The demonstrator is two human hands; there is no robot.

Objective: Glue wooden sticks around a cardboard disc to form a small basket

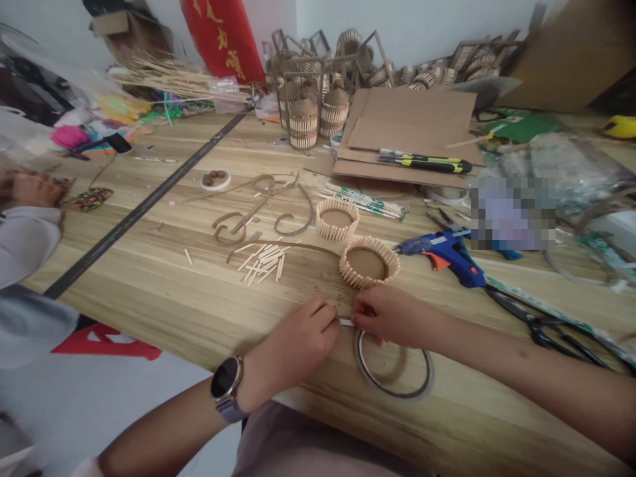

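Near the table's front edge, my left hand (311, 334) pinches one end of a short white strip (346, 322), which looks like tape. The other end runs into the closed fingers of my right hand (380, 315). Just below my right hand is a thin tape roll (422, 391), a nearly used-up ring whose top edge meets my fingers. Beyond my right hand stands a round cardboard base ringed with short wooden sticks (370, 268). A second stick-edged ring (338, 228) is behind it. Loose short sticks (263, 262) lie in a pile to the left.
A blue hot glue gun (460, 262) and black scissors (541, 328) lie at the right. Utility knives (427, 161) rest on cardboard sheets (412, 119). Small stick-sided lanterns (303, 122) stand at the back. At the left, another person's hands (34, 191) work with beaded material.
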